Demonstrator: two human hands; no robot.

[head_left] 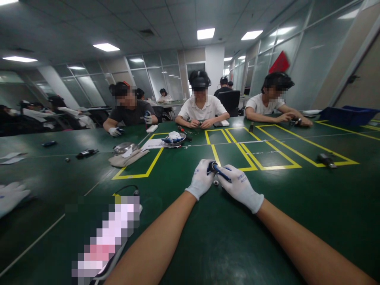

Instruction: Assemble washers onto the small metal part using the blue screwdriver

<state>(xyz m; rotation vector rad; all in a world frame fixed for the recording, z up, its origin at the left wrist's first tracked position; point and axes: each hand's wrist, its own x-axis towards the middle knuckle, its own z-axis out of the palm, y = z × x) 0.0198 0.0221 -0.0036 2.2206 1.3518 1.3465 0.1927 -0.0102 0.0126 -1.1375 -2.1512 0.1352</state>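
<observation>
Both my hands wear white gloves with blue on the finger side, and they meet over the green table ahead of me. My left hand is closed round a small dark round part, which its fingers partly cover. From the other side my right hand is closed too, its blue-coated fingers pressed against the same part. The exact kind of this part does not show. Just below the hands lies a small shiny metal piece.
Left of my forearm lies a blurred-out phone-like object with a cable. Farther off are a metal bowl, a cloth, a dish and a dark tool. A dark device and blue bin lie right. Several people sit opposite.
</observation>
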